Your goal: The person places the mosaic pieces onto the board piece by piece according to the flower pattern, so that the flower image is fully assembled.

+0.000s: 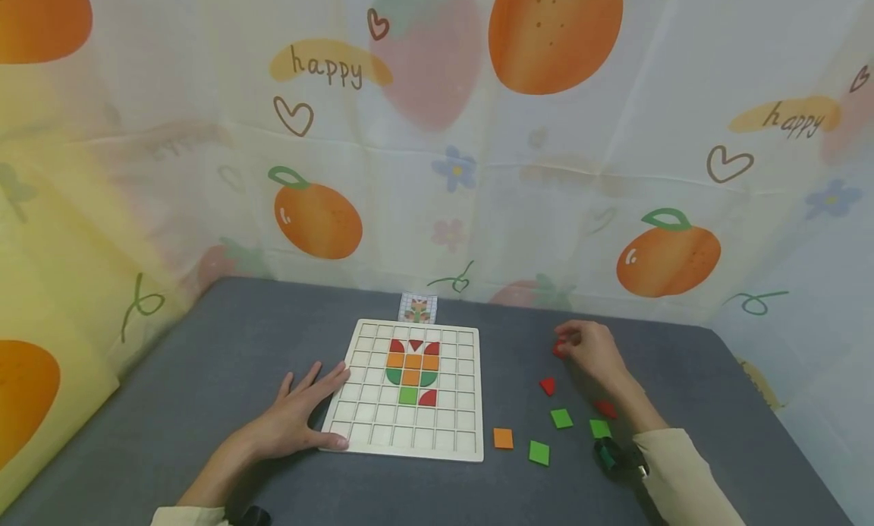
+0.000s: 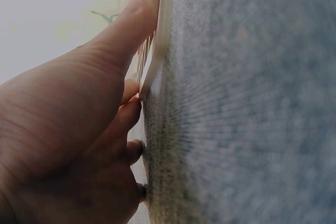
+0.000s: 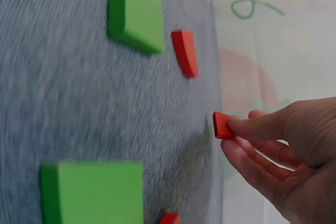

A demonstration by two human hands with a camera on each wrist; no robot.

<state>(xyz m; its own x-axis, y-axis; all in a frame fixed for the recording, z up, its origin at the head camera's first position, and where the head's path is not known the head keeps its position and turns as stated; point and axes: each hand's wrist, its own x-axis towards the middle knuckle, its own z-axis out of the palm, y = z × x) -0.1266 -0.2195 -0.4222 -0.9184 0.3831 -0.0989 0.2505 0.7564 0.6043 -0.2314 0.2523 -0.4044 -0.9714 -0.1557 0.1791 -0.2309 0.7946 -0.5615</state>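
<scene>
My left hand (image 1: 290, 420) lies spread at the left edge of a white gridded board (image 1: 372, 433), its thumb and fingertips touching the rim. The left wrist view has the thumb (image 2: 134, 22) resting on the board's edge. Red, orange and green tiles form a pattern in the upper middle of the grid, with a light green square (image 1: 407, 395) and a red quarter-round tile (image 1: 428, 398) lowest. Over the table's right side, my right hand (image 1: 592, 351) pinches a small red tile (image 3: 222, 125) between thumb and fingers; its full shape is partly covered.
Loose on the grey table (image 1: 287, 329) lie a red triangle (image 1: 548, 386), another red tile (image 1: 605, 409), an orange square (image 1: 503, 439) and green squares (image 1: 539, 453). A small pattern card (image 1: 418, 308) sits behind the board, before a fruit-print curtain (image 1: 410, 230).
</scene>
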